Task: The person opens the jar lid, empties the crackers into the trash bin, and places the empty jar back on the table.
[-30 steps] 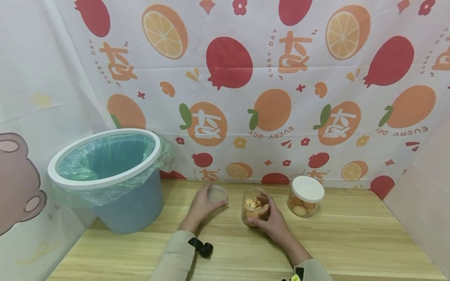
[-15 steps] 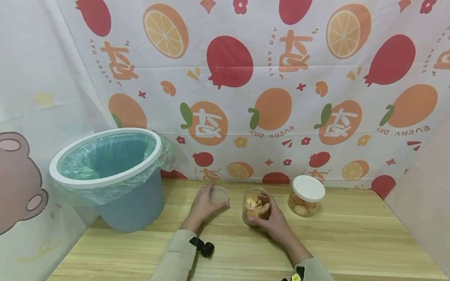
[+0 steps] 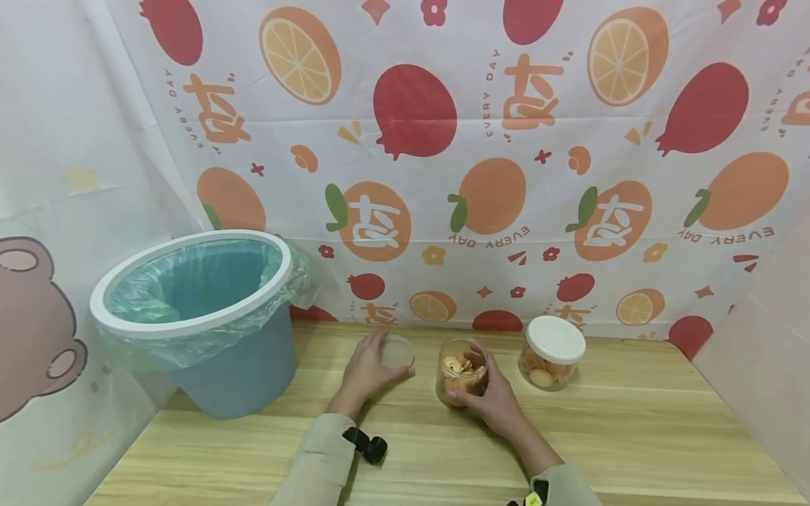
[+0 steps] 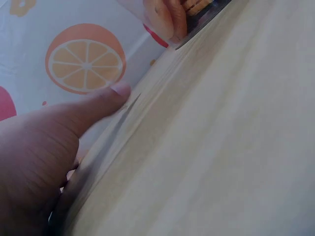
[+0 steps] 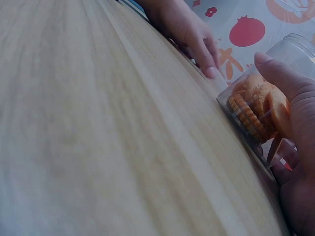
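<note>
White fruit-printed cloth backdrop (image 3: 436,176) fills the upper frame; pale wood-grain tabletop (image 3: 633,436) spans the bottom; white bear-printed sheet (image 3: 57,218) at far left

Only a slight shift — the left hand (image 3: 367,367) and the pale round lid (image 3: 398,351) beside it sit marginally closer to the open jar (image 3: 454,383) than a second ago.

The left hand (image 4: 37,152), thumb (image 4: 101,104) extended, is beside the wooden tabletop (image 4: 211,132), printed cloth (image 4: 29,64) behind, ridged biscuits (image 4: 199,6) farther off.
</note>
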Demonstrator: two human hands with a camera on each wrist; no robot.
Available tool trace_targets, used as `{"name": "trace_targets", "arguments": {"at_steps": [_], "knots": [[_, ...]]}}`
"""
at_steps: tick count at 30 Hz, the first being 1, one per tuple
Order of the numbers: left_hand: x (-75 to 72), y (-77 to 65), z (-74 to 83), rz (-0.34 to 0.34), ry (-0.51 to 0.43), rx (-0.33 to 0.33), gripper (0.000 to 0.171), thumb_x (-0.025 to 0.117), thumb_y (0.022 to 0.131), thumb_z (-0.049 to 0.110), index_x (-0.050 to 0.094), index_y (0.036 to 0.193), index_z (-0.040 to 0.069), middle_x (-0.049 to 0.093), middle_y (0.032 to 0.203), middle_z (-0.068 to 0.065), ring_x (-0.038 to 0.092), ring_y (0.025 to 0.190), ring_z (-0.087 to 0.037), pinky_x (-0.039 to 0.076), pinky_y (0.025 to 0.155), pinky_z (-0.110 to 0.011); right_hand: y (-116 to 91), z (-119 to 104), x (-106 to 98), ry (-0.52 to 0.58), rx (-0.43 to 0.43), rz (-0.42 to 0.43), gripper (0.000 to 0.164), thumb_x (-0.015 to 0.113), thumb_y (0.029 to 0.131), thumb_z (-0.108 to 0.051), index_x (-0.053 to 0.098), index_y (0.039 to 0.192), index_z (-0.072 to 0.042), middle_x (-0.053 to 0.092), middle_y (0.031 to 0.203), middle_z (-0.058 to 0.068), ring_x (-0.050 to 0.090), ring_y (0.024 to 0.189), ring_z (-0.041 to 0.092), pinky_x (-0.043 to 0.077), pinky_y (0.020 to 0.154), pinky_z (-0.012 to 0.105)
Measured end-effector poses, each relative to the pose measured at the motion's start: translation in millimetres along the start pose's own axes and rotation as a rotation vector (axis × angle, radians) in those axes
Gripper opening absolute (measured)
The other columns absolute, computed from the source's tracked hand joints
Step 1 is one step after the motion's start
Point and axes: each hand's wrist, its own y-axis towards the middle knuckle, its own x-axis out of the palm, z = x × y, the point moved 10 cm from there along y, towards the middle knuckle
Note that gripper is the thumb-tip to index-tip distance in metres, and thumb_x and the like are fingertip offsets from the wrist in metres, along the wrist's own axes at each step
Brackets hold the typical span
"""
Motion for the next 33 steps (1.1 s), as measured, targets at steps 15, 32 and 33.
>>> {"name": "trace_targets", "arguments": {"at_steps": [15, 32, 33], "knots": [[0.2, -1.0, 2.3, 0.002, 0.047, 0.012, 0.105, 0.089, 0.065, 0.056, 0.047, 0.148, 0.005, 0.053, 0.147, -0.018, 0.051, 0.135, -0.036, 0.045, 0.107, -0.057, -0.5, -0.9, -0.3, -0.006, 0.005, -0.004, 0.098, 0.088, 0.078, -0.028, 0.031, 0.156, -0.027, 0.049, 0.152, 0.007, 0.043, 0.145, 0.030, 0.032, 0.117, 0.055], [0.0, -1.8, 3.1, -0.011, 0.042, 0.005, 0.108, 0.089, 0.065, 0.055, 0.045, 0.150, 0.005, 0.051, 0.149, -0.018, 0.049, 0.137, -0.036, 0.044, 0.108, -0.057, 0.0, 0.6, -0.5, -0.009, 0.003, 0.002, 0.098, 0.089, 0.076, -0.028, 0.032, 0.156, -0.028, 0.049, 0.152, 0.006, 0.041, 0.146, 0.030, 0.029, 0.120, 0.056], [-0.1, -2.0, 2.9, -0.011, 0.042, 0.003, 0.108, 0.089, 0.065, 0.055, 0.045, 0.150, 0.005, 0.051, 0.149, -0.018, 0.049, 0.137, -0.036, 0.044, 0.108, -0.057, -0.1, 0.1, -0.2, -0.004, 0.004, 0.001, 0.098, 0.089, 0.076, -0.028, 0.031, 0.156, -0.028, 0.049, 0.153, 0.007, 0.040, 0.147, 0.030, 0.029, 0.120, 0.055]]}}
